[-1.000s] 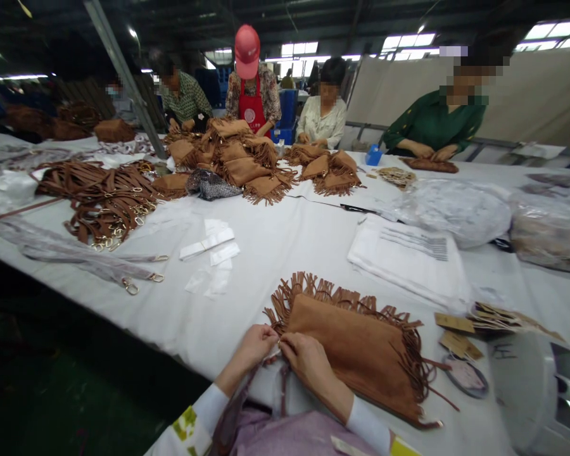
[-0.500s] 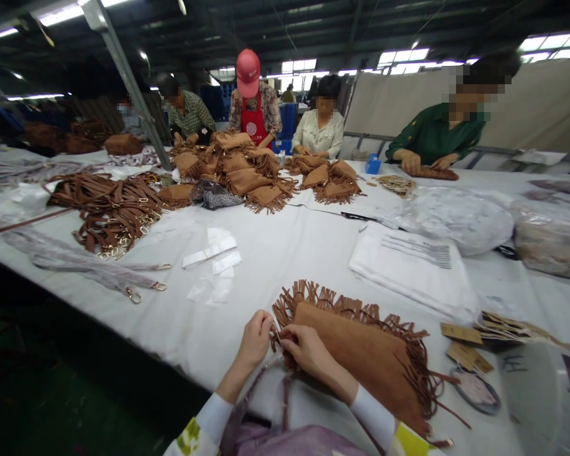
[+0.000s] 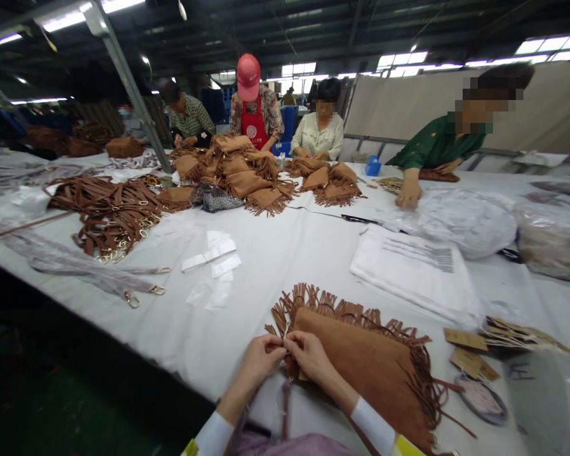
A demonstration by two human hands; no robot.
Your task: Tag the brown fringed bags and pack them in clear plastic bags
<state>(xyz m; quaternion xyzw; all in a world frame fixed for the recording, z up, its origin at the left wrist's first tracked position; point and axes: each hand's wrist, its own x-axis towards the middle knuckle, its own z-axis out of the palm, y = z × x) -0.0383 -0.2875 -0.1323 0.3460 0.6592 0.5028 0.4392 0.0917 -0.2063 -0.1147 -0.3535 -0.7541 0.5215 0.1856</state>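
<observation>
A brown fringed bag (image 3: pixel 356 348) lies flat on the table in front of me, its fringe along the far and right edges. At its left corner a thin white string (image 3: pixel 286 330) sticks up between my fingertips. My left hand (image 3: pixel 262 360) pinches this string just off the corner. My right hand (image 3: pixel 310 360) meets it from the other side, thumb and forefinger closed on the string, with the wrist over the bag. A strap wrapped in film (image 3: pixel 285 405) hangs from near that corner towards my lap. What the string passes through is hidden by my fingers.
Brown tags (image 3: pixel 465 340) and a round dish (image 3: pixel 482 399) lie right of the bag. White folded cloth bags (image 3: pixel 408 269) lie beyond it. Straps (image 3: pixel 104 215) are heaped at left, white slips (image 3: pixel 213 256) nearer. Co-workers stand across the table (image 3: pixel 285 253) behind piled fringed bags (image 3: pixel 240 168).
My left hand has come down and right, so both hands' fingertips now meet at the white string. Across the table, the co-worker in green has reached one hand forward to the plastic bag.
</observation>
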